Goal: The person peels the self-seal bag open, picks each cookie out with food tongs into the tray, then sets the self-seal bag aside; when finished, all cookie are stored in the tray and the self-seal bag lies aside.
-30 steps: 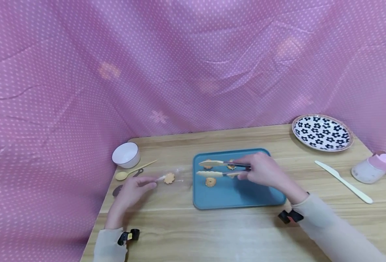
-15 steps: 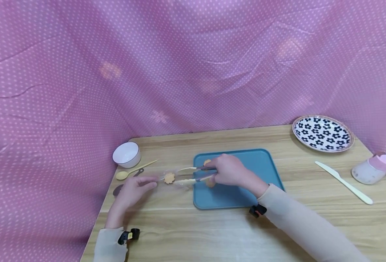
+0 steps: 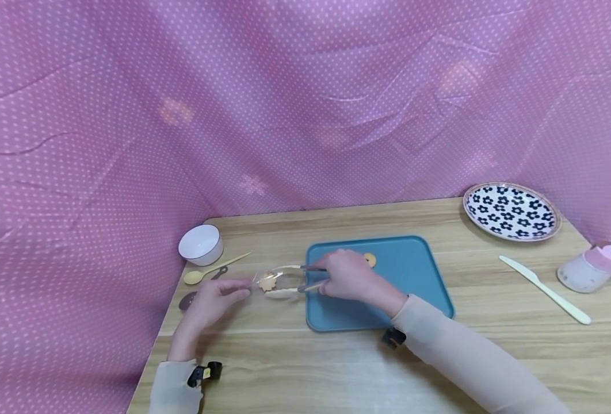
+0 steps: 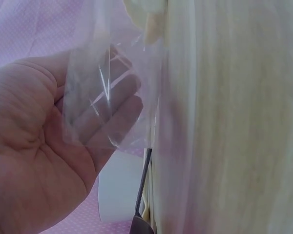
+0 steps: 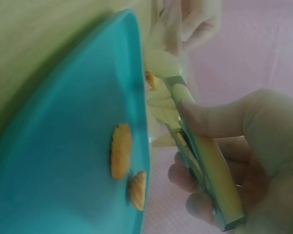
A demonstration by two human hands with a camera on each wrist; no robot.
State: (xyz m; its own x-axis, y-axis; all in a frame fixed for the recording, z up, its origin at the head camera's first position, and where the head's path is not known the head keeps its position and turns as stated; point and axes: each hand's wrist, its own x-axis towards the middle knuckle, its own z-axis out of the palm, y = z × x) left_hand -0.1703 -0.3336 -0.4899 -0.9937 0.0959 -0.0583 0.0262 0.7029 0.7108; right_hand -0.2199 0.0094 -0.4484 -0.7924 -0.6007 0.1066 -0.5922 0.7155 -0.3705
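My left hand [image 3: 213, 299] holds the edge of a clear plastic bag [image 4: 95, 92], and its fingers show through the film in the left wrist view. A scalloped cookie [image 3: 267, 283] lies in the bag. My right hand [image 3: 348, 275] grips yellow-tipped tongs [image 3: 283, 294] with metal arms. Their two tips are spread apart at the bag, on either side of the cookie. Beneath the right hand is a blue tray [image 3: 409, 287]. One ring cookie [image 3: 370, 260] shows there in the head view; the right wrist view has two cookies [image 5: 120, 151] near its edge.
At the left stand a white bowl [image 3: 200, 245], a yellow spoon [image 3: 194, 277] and a dark utensil [image 3: 187, 300] partly behind the left hand. To the right are a flower-patterned plate [image 3: 512, 211], a pale knife [image 3: 546, 290] and a pink-topped jar [image 3: 592, 266]. Pink dotted cloth [image 3: 305, 115] surrounds the table.
My right hand has swept left with the tongs, from over the tray to the bag, uncovering the ring cookie. The left hand has stayed in place holding the bag.
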